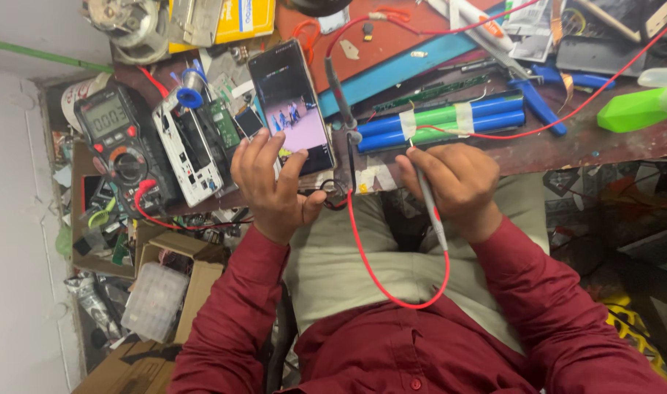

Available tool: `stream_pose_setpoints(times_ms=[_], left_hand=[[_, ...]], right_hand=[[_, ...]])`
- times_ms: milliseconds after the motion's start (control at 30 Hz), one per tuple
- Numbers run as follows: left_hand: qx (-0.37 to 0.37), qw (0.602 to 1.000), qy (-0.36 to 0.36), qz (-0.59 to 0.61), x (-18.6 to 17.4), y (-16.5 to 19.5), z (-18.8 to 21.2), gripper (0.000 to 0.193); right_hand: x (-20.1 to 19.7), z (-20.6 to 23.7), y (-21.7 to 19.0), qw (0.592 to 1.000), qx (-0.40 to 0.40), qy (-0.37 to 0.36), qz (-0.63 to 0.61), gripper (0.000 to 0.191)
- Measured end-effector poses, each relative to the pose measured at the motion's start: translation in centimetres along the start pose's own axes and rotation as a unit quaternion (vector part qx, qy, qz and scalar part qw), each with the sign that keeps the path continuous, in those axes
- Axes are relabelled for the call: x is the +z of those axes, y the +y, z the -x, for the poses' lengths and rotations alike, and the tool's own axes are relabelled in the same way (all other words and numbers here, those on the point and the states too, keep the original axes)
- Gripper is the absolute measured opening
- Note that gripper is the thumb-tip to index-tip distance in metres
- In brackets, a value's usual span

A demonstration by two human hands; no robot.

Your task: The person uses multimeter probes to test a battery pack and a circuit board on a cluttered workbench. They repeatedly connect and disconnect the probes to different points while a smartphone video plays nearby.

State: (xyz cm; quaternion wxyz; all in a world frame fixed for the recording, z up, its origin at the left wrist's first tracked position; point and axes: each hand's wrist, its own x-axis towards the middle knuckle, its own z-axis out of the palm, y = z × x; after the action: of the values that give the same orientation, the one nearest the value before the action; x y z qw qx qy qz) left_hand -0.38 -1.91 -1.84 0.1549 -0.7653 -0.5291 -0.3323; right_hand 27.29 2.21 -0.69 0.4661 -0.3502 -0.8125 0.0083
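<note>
My left hand (pixel 271 182) holds a smartphone (pixel 289 102) upright over the bench edge, its screen lit with a picture, my thumb touching the lower part of the screen. My right hand (pixel 450 182) grips a grey test probe (pixel 430 208) with a red lead (pixel 392 292) looping down over my lap. The probe's tip points at the near end of a battery pack (pixel 450 120) of blue and green cylinders taped together. A second grey probe (pixel 339 91) lies on the bench beside the phone.
A black and orange multimeter (pixel 118 135) sits at the left next to an opened white device (pixel 191 149). Blue-handled pliers (pixel 545 95), a green spray bottle (pixel 640 106) and a circuit strip (pixel 428 93) lie on the cluttered bench. Cardboard boxes (pixel 180 255) stand below left.
</note>
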Motion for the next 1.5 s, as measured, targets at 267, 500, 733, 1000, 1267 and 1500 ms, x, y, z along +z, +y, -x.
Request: stream_pose_setpoints(times_ms=[267, 500, 733, 1000, 1267, 1500], left_hand=[[-0.011, 1.000, 0.001, 0.015, -0.7, 0.5, 1.8, 0.065], [-0.024, 1.000, -0.006, 0.016, 3.1, -2.7, 1.6, 0.065], [-0.030, 0.999, -0.008, 0.018, 2.2, -3.5, 2.4, 0.060], [-0.023, 1.000, -0.011, -0.007, 2.4, -3.2, 1.6, 0.055], [-0.010, 1.000, -0.015, -0.017, 2.7, -3.6, -0.2, 0.060], [-0.014, 1.000, -0.013, -0.021, 3.4, -2.2, -1.4, 0.061]], right_hand=[[-0.5, 2.0, -1.1, 1.000, 0.014, 0.007, -0.008, 0.015], [4.0, 1.4, 1.4, 1.000, -0.001, -0.017, -0.001, 0.017], [4.4, 1.5, 0.1, 1.000, 0.011, -0.028, -0.001, 0.016], [4.6, 1.1, 0.5, 1.000, -0.004, -0.031, 0.004, 0.018], [4.7, -0.1, 1.4, 0.999, 0.009, -0.036, 0.009, 0.017], [3.7, -0.6, 2.6, 1.000, -0.001, -0.024, -0.004, 0.017]])
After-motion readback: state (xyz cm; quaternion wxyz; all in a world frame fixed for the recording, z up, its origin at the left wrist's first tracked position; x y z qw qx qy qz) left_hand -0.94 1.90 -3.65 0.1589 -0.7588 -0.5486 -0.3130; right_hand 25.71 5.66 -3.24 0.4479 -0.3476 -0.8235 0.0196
